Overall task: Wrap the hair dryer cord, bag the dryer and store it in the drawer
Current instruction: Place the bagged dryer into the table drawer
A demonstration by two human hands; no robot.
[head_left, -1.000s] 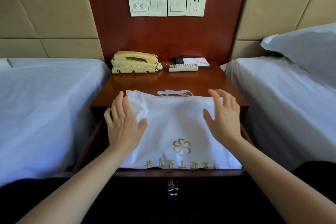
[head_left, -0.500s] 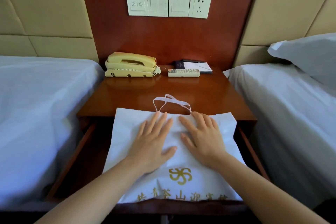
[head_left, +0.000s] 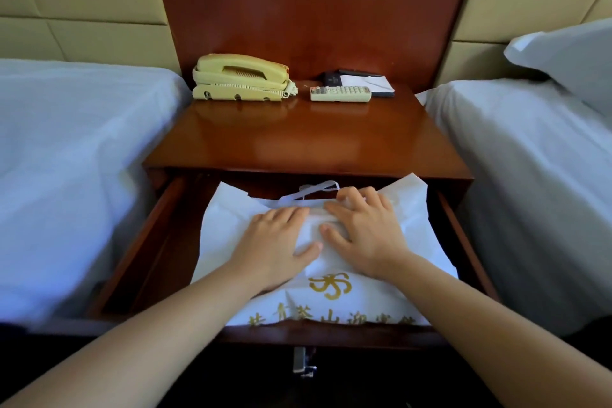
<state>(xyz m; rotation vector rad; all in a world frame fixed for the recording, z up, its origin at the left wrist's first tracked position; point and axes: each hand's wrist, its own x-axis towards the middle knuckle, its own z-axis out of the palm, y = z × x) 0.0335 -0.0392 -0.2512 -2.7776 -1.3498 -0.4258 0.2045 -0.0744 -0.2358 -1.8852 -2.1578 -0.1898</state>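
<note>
Nearest, drawer front (head_left: pixel 331 336) pulled well out toward the camera, a metal handle (head_left: pixel 303 363) below its near edge. Inside, white bag (head_left: pixel 390 305) lying flat, gold logo and lettering at the near end, mouth and ribbon loop (head_left: pixel 313 190) at the far end — long axis near to far, opening pointing away toward the nightstand's back. Dryer itself hidden; presumably inside the bag, bulging under the palms. Left hand (head_left: pixel 275 250) and right hand (head_left: pixel 367 235) side by side on the bag's middle, palms down, fingers (head_left: pixel 334 210) spread flat and pressing, clamped on nothing; right fingertips close by the loop. Likely pressing the bag low so that its raised far corners clear the underside of the tabletop (head_left: pixel 308 139) when the drawer slides shut. Bagging apparently done; drawer still open. Farther off on the tabletop: cream telephone (head_left: pixel 240 78) at left, remote control (head_left: pixel 340 93) and notepad (head_left: pixel 366 83) at right — well apart from the bag. White beds (head_left: pixel 66 149) on either side.
</note>
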